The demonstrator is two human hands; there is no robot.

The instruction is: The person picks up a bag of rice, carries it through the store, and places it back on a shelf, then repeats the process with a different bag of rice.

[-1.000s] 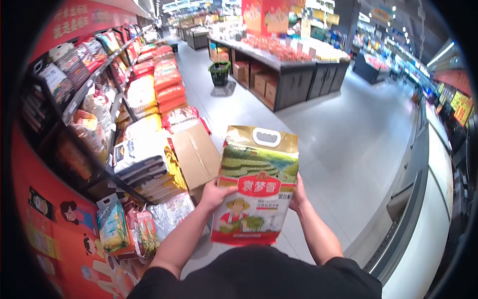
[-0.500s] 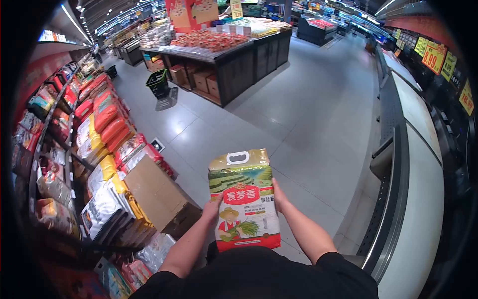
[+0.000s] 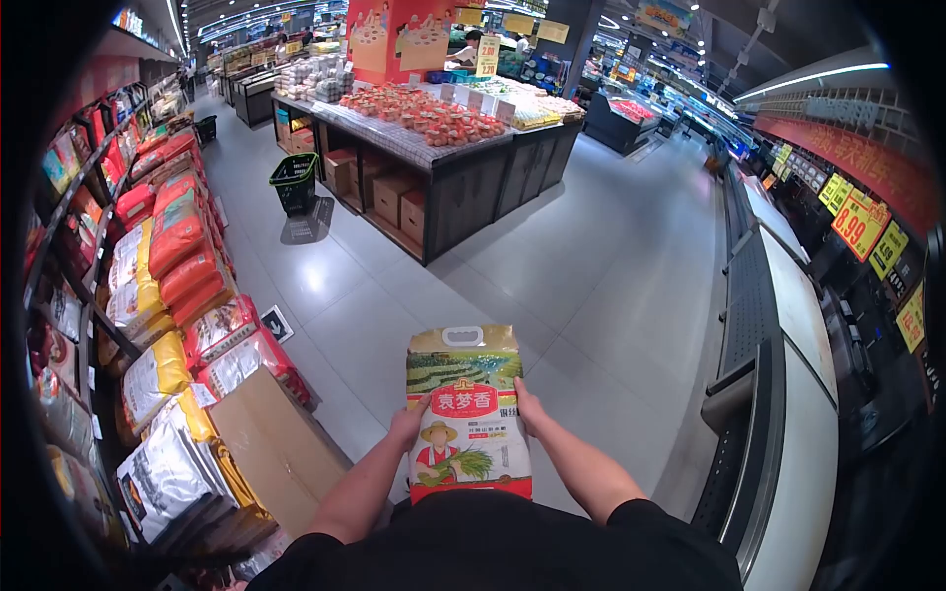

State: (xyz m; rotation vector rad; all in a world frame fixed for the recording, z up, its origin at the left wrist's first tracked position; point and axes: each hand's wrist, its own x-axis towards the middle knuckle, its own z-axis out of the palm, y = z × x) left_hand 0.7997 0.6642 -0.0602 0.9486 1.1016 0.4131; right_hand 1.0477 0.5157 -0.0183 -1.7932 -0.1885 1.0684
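A bag of rice is upright in front of my body. It has a white carry handle at the top, a red label with Chinese characters and a printed farmer holding green stalks. My left hand presses on its left side and my right hand on its right side, so the bag is held between them. The fingers behind the bag are partly hidden. My black shirt covers the bag's lower edge.
Stacked bags and a cardboard box line the left. Ahead stands a display counter with red packaged goods. A green basket sits on the tiled floor. A white-topped refrigerated case runs along the right.
The view has tilted up, showing more of the store ahead. The bag of rice sits slightly lower and further left in view, still between both hands.
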